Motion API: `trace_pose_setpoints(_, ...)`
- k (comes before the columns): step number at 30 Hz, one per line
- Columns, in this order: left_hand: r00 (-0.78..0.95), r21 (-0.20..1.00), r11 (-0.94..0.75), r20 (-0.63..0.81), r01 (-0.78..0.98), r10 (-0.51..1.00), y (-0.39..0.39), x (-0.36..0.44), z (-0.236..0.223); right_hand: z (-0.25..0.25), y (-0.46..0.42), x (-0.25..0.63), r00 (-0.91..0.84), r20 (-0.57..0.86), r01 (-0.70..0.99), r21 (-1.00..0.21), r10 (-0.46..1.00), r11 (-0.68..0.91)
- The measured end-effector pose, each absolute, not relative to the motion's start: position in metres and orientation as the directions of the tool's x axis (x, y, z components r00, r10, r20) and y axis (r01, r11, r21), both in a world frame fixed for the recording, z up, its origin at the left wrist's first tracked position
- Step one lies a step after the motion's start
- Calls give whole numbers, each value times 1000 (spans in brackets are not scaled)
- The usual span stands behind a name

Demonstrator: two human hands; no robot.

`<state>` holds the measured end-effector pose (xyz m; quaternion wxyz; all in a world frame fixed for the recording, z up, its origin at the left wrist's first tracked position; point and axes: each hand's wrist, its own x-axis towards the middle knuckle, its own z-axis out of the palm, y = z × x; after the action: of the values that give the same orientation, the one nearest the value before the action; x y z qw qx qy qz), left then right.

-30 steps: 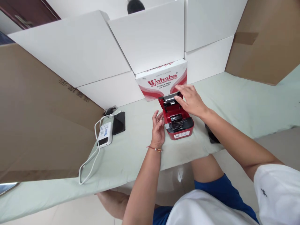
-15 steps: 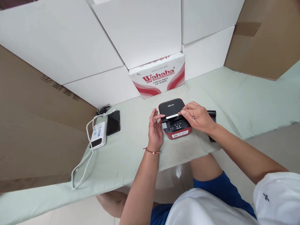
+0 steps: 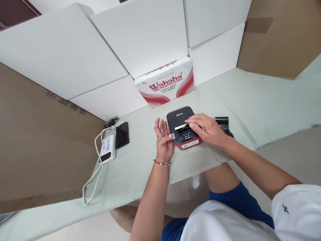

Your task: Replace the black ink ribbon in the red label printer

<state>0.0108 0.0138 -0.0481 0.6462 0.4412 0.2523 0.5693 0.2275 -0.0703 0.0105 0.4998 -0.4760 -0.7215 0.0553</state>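
Note:
A label printer (image 3: 178, 117) with a black top and red sides lies on the cloth-covered table in front of me. A white printed strip (image 3: 181, 127) lies across its lid, and small icons show on the panel below it. My left hand (image 3: 164, 142) is open at the printer's left edge, fingers raised and thumb tip touching beside a small grey tab (image 3: 173, 136). My right hand (image 3: 204, 127) rests over the printer's right side, fingers stretched across the lid, fingertips near the right end of the strip. Nothing shows held in it, though its palm is hidden.
Behind the printer stands a white and red Wahaha box (image 3: 165, 85) against stacked white boxes (image 3: 145, 36). To the left are a white power bank (image 3: 108, 149) with a cable and a black phone (image 3: 122, 135). Dark cylindrical things (image 3: 222, 122) lie right of the printer. Cardboard (image 3: 281, 36) flanks the table.
My right fingers have gone from a pinch at the strip's right end to lying stretched over the lid. My left index finger has left the strip; the thumb now touches the printer's edge.

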Motion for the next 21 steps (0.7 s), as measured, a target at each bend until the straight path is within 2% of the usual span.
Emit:
trace_pose_setpoints(7,295,897,-5,150,-443,944,13,8,-52,7,-95,224,-222,795,551,-376,565,745)
trace_pose_setpoints(10,307,902,-8,155,-432,939,12,10,-52,9,-97,227,-239,799,531,-369,552,763)
trace_pose_setpoints(12,295,896,-11,157,-444,942,11,12,-52,15,-94,229,-243,763,547,-403,599,734)
trace_pose_setpoints(14,298,895,-19,169,-446,939,10,14,-52,28,-84,229,-229,647,652,-453,727,608)
trace_pose_setpoints(16,325,897,-29,189,-440,927,11,15,-52,46,-67,228,-186,425,813,-439,886,382)
trace_pose_setpoints(18,353,900,-38,209,-434,912,12,14,-53,66,-43,224,-134,148,934,-312,980,175)
trace_pose_setpoints(20,367,902,-41,216,-429,905,14,13,-55,82,-18,215,-130,-80,980,-163,988,115)
trace_pose_setpoints(21,369,903,-41,216,-428,904,15,13,-56,86,-7,210,-145,-151,985,-113,978,129)
